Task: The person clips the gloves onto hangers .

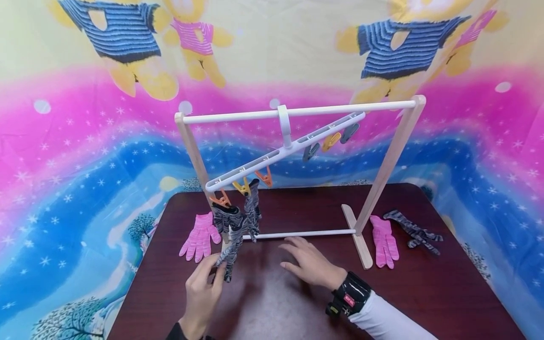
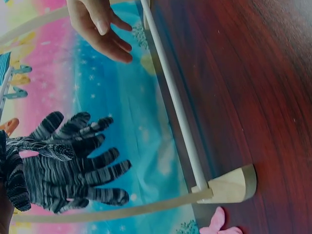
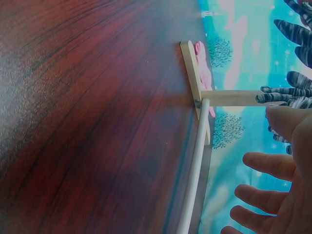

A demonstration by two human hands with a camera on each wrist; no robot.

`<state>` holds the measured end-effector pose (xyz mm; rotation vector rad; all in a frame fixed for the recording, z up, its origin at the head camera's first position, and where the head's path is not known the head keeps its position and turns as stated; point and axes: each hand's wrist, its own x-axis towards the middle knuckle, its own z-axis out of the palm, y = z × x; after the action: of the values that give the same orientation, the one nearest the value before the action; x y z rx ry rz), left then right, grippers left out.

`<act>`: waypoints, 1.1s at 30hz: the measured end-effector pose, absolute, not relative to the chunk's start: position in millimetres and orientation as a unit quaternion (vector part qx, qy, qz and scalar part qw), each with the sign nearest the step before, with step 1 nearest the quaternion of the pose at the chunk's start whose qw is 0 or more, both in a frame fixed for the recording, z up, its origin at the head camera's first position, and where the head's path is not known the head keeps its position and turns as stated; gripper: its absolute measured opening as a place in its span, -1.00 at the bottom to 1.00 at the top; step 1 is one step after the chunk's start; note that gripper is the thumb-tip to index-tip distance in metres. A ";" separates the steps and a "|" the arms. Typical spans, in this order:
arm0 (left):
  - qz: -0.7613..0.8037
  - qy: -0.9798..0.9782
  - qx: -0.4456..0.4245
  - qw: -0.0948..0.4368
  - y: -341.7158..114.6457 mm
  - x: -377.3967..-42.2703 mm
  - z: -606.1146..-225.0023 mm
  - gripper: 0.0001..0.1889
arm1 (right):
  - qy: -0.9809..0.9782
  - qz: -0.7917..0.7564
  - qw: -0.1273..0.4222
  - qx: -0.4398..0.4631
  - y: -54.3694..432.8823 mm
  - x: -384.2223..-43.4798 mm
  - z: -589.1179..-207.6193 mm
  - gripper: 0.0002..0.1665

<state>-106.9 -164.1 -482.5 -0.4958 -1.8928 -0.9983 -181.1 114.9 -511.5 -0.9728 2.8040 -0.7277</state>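
Note:
Two grey-black striped knit gloves hang from the left, lower arm of a white clip hanger (image 1: 289, 150). The nearer glove (image 1: 231, 245) is held by an orange clip (image 1: 221, 200), and the other glove (image 1: 252, 208) hangs behind it at a yellow clip (image 1: 241, 188). My left hand (image 1: 203, 288) pinches the lower part of the nearer glove between thumb and fingers. Spread glove fingers (image 2: 109, 174) show in the left wrist view, where that hand is mostly out of frame. My right hand (image 1: 312, 264) hovers over the table, fingers loosely extended, holding nothing.
The hanger hooks over a wooden rack's white top rod (image 1: 352, 110) and tilts left-down. Another orange clip (image 1: 264, 177) and several clips on the right arm hold nothing. A pink glove (image 1: 201, 237) lies left; another pink glove (image 1: 384, 242) and a striped glove (image 1: 412, 231) lie right.

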 end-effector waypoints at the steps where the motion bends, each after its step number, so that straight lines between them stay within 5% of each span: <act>1: -0.406 -0.768 -0.204 0.452 -162.7 -106.9 -482.5 -0.88 | 0.917 -0.240 0.042 -0.317 115.3 -181.2 -511.3 -0.44; 12: -0.415 -0.779 -0.209 0.421 -144.9 -106.4 -482.4 -0.69 | 0.919 -0.241 0.029 -0.309 122.0 -183.4 -512.6 -0.43; 33: -0.416 -0.811 -0.170 0.373 -119.4 -116.8 -483.6 -0.72 | 0.923 -0.241 0.005 -0.301 132.0 -198.8 -506.2 -0.40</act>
<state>-116.8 -119.4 -483.6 -0.4343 -2.0786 -1.0664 -198.8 132.0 -506.2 -0.9437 2.8881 -0.7543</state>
